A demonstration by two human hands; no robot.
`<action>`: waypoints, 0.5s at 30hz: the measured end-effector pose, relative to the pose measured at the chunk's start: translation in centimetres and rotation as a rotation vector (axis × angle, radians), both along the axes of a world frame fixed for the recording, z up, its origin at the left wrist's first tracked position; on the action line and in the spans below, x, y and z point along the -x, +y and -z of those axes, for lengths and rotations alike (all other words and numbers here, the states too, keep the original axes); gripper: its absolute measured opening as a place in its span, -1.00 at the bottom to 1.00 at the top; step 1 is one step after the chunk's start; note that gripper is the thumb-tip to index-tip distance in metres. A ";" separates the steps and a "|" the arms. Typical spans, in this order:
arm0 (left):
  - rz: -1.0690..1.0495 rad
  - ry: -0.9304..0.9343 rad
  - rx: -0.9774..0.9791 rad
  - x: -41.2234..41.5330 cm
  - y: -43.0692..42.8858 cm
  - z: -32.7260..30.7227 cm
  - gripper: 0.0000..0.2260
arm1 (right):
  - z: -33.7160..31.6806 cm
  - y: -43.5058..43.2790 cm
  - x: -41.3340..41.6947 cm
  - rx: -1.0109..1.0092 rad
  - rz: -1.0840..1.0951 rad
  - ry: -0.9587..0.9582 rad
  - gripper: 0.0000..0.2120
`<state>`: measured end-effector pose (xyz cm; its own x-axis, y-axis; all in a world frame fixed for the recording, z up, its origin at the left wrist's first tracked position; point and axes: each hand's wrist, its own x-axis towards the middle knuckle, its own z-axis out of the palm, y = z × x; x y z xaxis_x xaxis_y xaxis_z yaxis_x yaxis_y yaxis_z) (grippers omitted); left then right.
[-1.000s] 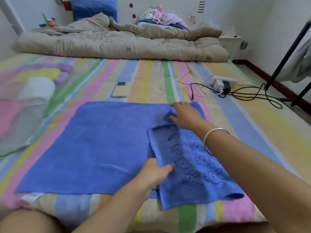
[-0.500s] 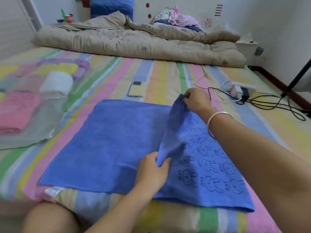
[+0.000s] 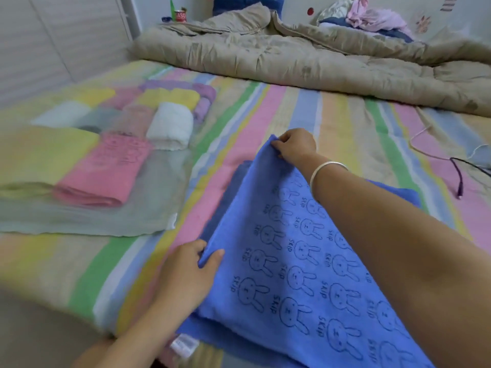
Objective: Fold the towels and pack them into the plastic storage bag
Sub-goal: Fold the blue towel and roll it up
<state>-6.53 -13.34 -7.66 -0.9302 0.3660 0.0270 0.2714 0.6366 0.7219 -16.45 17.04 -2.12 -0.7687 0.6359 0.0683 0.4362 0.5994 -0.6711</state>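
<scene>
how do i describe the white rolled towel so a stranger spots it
On the striped bed, look left of the blue bunny towel to the folded towels. The white towel sits at their right side, beyond the pink towel. It alone is a thick white roll; its neighbours are coloured.

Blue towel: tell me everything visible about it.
The blue towel looks like soft microfibre, printed with dark rabbit outlines and the word SKIP on the upturned face. It lies on the striped bed sheet, one flap lifted over the flat layer beneath. The right hand pinches its far corner, the left hand its near edge. A white label sits at the near corner.
</scene>
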 end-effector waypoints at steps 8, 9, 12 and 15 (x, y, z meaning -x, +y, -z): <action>0.082 -0.105 0.097 2.0 -2.2 0.4 -0.57 | 3.6 -2.8 3.7 -0.110 -0.050 -0.160 -0.74; 0.094 -0.095 0.116 1.9 -2.3 0.2 -0.57 | 3.9 -3.0 3.7 -0.111 -0.043 -0.162 -0.74; 0.114 -0.096 0.143 1.8 -2.6 -0.2 -0.57 | 4.4 -3.4 3.3 -0.123 -0.021 -0.155 -0.81; 0.122 -0.107 0.132 1.8 -3.0 -0.4 -0.57 | 4.2 -3.8 2.8 -0.158 -0.056 -0.131 -0.87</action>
<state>-8.33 -16.36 -7.30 -0.8736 0.4702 -0.1257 0.2784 0.6946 0.6634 -19.22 13.22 -6.34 -0.8112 0.5816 0.0613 0.4768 0.7184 -0.5066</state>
